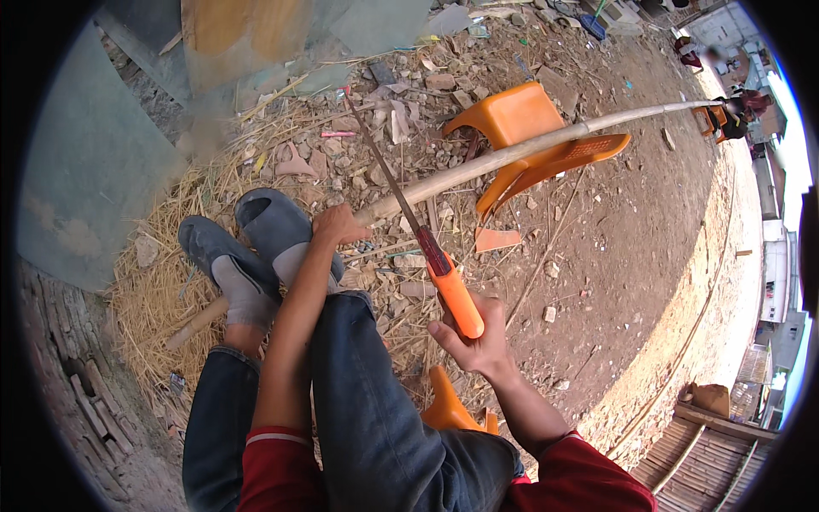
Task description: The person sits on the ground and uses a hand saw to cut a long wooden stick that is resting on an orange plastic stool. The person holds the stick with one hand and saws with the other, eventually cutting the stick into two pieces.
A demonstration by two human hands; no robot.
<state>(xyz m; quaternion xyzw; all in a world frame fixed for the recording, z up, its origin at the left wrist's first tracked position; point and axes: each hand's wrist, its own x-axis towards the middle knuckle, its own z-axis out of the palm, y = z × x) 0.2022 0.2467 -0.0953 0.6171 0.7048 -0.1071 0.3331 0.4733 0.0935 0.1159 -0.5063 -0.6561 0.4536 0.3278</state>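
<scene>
A long pale bamboo pole (486,168) runs from the straw by my feet at lower left up to the far right, passing behind my shoes and left forearm. It rests across a small orange plastic chair (516,115) lying tipped over. My left hand (341,225) is wrapped round the pole just past my shoes. In my right hand (485,337) is a pruning saw (456,294) with an orange and dark red handle, its fingers closed on the grip. The thin blade crosses the pole beyond my left hand and points up and away; whether its teeth touch the pole I cannot tell.
Broken bricks, stones and straw (162,341) cover the dirt ground. Large grey sheets (94,171) lean at left. Under my legs shows another orange plastic seat (448,403). A slatted bamboo rack (695,461) stands at lower right. Several people (742,111) are near the pole's far end.
</scene>
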